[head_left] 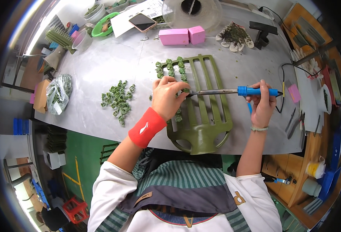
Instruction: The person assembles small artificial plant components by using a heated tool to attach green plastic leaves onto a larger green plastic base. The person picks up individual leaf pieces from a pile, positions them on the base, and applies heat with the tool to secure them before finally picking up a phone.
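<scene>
My right hand (262,106) is closed round the blue handle of a soldering iron (220,91), whose metal shaft points left. Thumb and fingers of my left hand (166,94) pinch a small green leafy piece (186,90), right by the iron's tip. Under both lies an olive-green slatted plastic frame (199,141) with long openings and a rounded handle end toward me. Rows of green leafy clusters (181,70) sit along its left slats; my left hand hides part of them. Left of the frame, a loose pile of similar clusters (118,98) lies on the grey table (139,131).
Pink blocks (173,37), a phone (142,22) and a clear tub (213,17) stand at the back. A stained glove (235,36) and black stand (264,33) are back right. Pliers (294,127) lie right, below the iron's cable (282,77). A filled plastic bag (58,94) sits left.
</scene>
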`<state>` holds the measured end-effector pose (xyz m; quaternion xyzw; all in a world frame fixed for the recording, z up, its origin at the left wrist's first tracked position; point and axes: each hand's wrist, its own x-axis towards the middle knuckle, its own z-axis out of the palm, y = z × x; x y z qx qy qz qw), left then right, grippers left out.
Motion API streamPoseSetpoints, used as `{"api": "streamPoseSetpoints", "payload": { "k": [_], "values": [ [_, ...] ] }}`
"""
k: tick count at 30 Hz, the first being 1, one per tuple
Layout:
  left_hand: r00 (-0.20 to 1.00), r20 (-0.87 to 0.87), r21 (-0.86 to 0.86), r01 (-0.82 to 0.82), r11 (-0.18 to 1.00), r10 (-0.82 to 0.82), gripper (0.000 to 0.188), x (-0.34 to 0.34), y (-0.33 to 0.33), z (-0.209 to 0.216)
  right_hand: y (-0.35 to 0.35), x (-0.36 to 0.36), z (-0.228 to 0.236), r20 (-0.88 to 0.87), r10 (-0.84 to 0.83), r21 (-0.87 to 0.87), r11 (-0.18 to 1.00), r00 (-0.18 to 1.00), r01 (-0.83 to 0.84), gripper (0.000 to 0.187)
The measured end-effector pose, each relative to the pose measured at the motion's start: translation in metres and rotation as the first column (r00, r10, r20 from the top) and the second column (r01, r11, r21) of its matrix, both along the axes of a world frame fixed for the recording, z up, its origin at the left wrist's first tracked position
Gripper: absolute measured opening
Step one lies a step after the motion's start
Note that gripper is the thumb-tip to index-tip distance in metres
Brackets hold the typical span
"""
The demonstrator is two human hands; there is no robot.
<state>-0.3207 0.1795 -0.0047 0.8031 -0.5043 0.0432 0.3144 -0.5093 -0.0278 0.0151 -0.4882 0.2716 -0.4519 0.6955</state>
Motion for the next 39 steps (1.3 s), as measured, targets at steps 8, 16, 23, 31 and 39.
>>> {"api": "streamPoseSetpoints", "payload": {
  "k": [8,16,23,31,39],
  "values": [
    [0.998,-0.038,0.028,0.049,0.998,-0.048,0.022,0.006,0.003,0.010,-0.010,-0.021,0.018,-0.034,-0.075,-0.089,0.993,0.997,0.072,0.023],
    [0.944,0.165,0.231,-0.318,0.920,0.285,0.018,0.098,0.092,-0.004,-0.004,-0.021,0.024,-0.048,-0.048,-0.084,0.996,0.998,0.044,0.028],
    [0.849,-0.349,0.086,-0.393,0.915,0.397,0.022,0.099,0.103,-0.018,-0.001,-0.020,0.027,-0.057,-0.056,-0.074,0.996,0.997,0.052,0.029],
    [0.569,-0.810,-0.063,-0.324,0.944,0.142,0.015,0.067,0.089,0.025,-0.001,-0.021,0.029,-0.065,-0.078,-0.048,0.996,0.995,0.075,0.028],
    [0.653,-0.748,-0.083,0.088,0.993,-0.120,0.024,0.010,0.052,0.050,-0.003,-0.024,0.026,-0.065,-0.077,-0.063,0.995,0.995,0.073,0.028]
  ]
}}
